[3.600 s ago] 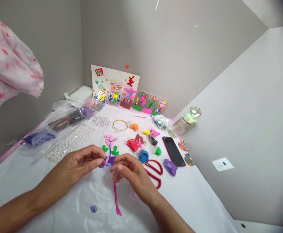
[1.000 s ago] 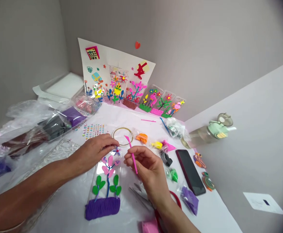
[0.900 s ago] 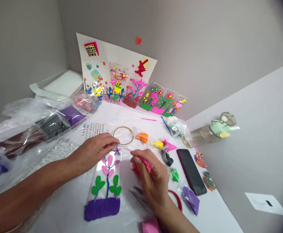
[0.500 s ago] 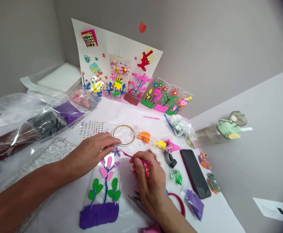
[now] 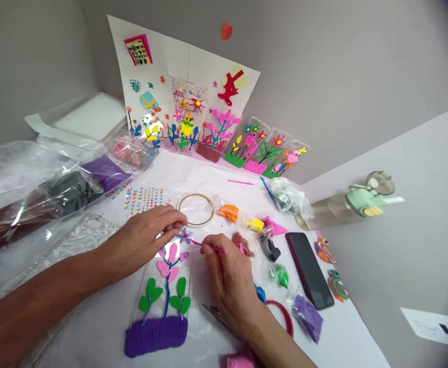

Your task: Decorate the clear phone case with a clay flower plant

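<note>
A clear phone case (image 5: 155,286) lies in front of me, decorated with clay: a purple base (image 5: 157,336), green leaves, pink petals on a blue stem, and a small blue-purple flower (image 5: 184,235) near its top. My right hand (image 5: 227,271) pinches a thin pink modelling tool (image 5: 214,248), its tip pointing left close to that flower. My left hand (image 5: 151,235) hovers over or rests at the case's top left, thumb and fingers apart, with nothing seen between them. A gold bangle (image 5: 179,209) lies just beyond its fingertips.
Bagged clay lumps, orange (image 5: 229,212), green (image 5: 282,276) and purple (image 5: 307,318), lie to the right, near a dark phone (image 5: 310,271). Scissors (image 5: 220,318) are partly under my right wrist. Bags (image 5: 70,189) fill the left. Decorated cases (image 5: 243,145) lean on the wall. A bottle (image 5: 327,212) stands right.
My right hand has shifted slightly left and up, with the pink tool's tip nearer the small flower. My left fingers have curled and drawn back a little. The view has tilted slightly.
</note>
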Demonstrator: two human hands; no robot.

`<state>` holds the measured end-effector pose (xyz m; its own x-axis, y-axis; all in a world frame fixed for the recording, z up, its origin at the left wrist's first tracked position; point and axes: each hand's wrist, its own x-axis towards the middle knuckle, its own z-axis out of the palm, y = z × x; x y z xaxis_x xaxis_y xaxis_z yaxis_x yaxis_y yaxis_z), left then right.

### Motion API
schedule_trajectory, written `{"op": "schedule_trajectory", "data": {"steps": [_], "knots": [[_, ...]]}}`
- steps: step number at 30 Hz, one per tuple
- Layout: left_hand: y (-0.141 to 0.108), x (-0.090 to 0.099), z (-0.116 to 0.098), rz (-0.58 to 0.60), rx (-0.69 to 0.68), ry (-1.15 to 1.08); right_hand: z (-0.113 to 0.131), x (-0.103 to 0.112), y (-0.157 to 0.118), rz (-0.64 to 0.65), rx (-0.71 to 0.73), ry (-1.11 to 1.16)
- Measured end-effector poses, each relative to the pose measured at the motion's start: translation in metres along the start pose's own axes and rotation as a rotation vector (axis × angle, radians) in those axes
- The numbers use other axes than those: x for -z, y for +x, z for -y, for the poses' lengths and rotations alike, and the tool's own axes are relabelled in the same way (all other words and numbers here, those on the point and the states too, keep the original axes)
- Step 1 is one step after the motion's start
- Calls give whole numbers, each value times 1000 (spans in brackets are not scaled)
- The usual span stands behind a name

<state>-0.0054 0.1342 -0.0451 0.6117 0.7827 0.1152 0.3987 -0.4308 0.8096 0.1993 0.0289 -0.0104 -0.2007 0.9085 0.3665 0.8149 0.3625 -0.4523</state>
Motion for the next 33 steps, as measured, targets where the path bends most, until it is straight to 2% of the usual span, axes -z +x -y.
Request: {"op": "schedule_trajectory", "data": {"steps": [7, 13, 16, 33], "knots": [[0, -1, -1, 12, -8, -9, 4, 4, 0, 10, -33, 37], [-1, 0, -2, 20, -30, -10, 6, 6, 0, -38, -2, -62], [-3, 0, -3, 23, -24, -12, 7, 5, -1, -48, 27, -32], [-3, 0, 0, 58, 4, -48, 9, -1, 0, 1, 99, -16]]}}
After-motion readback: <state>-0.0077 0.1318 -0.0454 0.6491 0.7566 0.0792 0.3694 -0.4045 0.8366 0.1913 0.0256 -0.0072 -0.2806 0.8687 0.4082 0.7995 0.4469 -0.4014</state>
